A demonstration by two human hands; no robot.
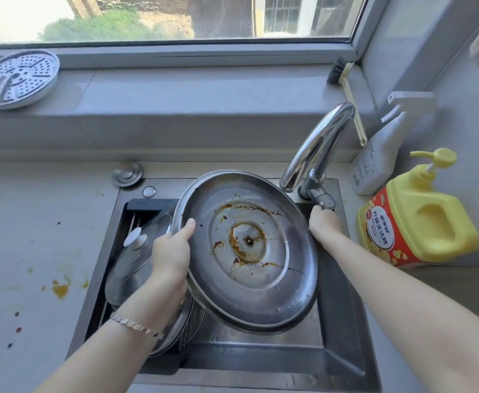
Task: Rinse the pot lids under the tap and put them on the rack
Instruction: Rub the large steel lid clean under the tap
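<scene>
The sink [343,330], set into the desk's far right part, catches drips from the big steel lid [249,251], tilted inside-up below the tap [317,143] so water can reach its brown stains. The left hand [171,251] clamps the lid's left rim, thumb over the edge. The right hand [324,225] closes on the tap handle [322,197]; no water shows.

The yellow detergent bottle [419,219] carries a red label with a white oval of Chinese characters, too blurred to read; the white spray bottle [374,160] shows small illegible print
</scene>
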